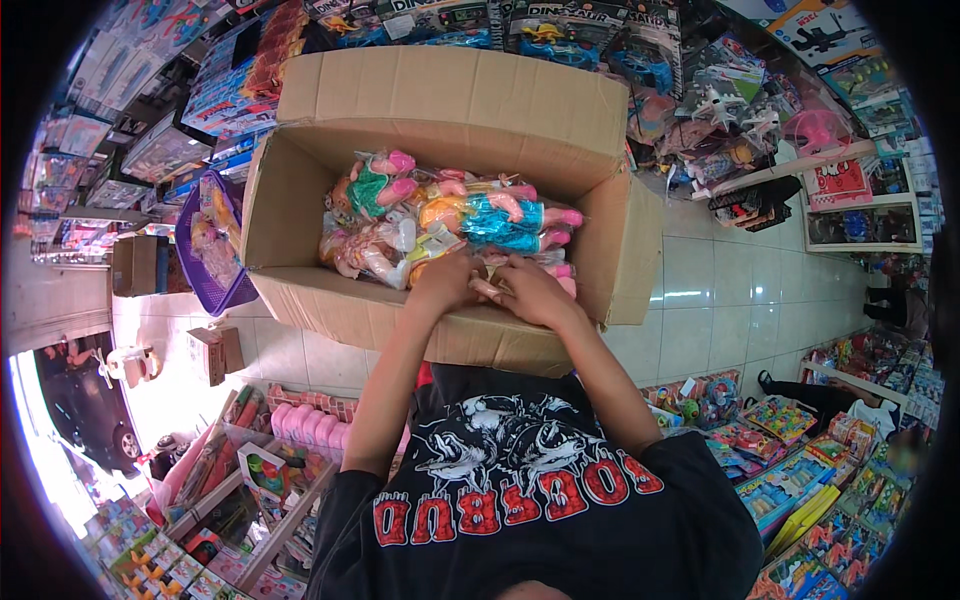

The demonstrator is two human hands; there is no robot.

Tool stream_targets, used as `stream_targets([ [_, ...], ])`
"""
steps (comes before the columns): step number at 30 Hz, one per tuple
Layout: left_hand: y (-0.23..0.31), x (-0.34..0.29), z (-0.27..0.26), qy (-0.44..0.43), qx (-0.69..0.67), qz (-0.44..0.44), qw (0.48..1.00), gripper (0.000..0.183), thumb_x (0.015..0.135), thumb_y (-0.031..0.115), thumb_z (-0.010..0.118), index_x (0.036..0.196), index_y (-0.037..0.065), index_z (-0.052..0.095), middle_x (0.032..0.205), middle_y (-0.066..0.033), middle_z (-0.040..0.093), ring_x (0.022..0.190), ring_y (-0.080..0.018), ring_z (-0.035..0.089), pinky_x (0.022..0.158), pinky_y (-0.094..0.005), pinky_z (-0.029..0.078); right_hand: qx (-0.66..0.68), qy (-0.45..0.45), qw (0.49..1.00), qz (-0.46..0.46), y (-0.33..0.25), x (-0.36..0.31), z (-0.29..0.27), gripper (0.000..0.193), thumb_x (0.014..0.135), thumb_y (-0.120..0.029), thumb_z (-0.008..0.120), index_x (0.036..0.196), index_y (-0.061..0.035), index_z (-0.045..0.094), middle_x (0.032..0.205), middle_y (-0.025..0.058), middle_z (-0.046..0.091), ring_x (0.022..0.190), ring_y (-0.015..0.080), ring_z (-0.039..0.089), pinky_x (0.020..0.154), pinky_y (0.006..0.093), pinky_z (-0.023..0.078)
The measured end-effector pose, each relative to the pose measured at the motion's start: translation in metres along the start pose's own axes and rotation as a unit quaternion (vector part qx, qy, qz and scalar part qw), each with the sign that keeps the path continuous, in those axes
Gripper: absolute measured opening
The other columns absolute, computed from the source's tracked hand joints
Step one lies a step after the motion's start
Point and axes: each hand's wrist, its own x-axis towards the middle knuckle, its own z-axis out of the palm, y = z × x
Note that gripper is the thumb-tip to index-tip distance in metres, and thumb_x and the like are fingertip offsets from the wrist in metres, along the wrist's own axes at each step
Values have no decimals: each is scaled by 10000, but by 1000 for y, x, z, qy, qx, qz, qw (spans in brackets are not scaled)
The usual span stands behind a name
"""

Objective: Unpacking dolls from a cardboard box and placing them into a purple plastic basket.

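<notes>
A large open cardboard box (450, 85) stands in front of me. Inside lie several dolls in clear plastic bags. One doll in shiny blue clothes (490, 222) lies across the middle, and another in green (370, 193) is at the far left of the box. A pale, bare-limbed doll (370, 250) lies nearer to me on the left. My left hand (446, 284) and my right hand (533, 291) reach over the near wall, close together, with bent fingers. Their fingertips meet around a small pale piece beside the dolls; the hands partly hide it.
A purple plastic basket (217, 300) with bagged dolls stands left of the box. Small cartons (212, 352) sit on the tiled floor (710, 270). Shelves of packaged toys surround me, with boxed toys (565, 35) behind the box. A person's dark-clothed leg (820, 395) shows at the right.
</notes>
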Motion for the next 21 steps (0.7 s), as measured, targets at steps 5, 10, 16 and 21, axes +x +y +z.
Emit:
stream_targets([
  [5,-4,9,8,3,25,33,999,177,759,174,729,901,72,703,927,-151,679,915,-340,659,790,-464,509,-36,43,998,33,-1,9,12,407,930,-350,615,1101,19,609,1139,221,579,1102,390,558,934,457,463],
  [10,-4,15,5,-2,38,70,997,119,760,101,668,865,48,685,933,-165,667,900,-361,648,800,-471,500,-45,2,998,47,6,8,12,528,822,-284,730,1233,7,571,1216,223,557,1155,385,539,978,456,461],
  [16,8,13,1,17,-9,89,996,140,782,100,653,900,26,670,979,-160,658,967,-353,627,839,-455,491,-140,50,987,62,5,4,11,600,713,-253,804,1224,-42,573,1205,183,569,1144,347,558,957,466,473],
  [21,1,8,12,27,-38,70,996,177,791,112,665,951,35,659,1000,-149,650,1013,-348,609,873,-454,480,-93,9,994,60,-1,6,7,363,755,-192,732,1079,-46,659,1074,191,660,1021,364,638,871,477,516],
])
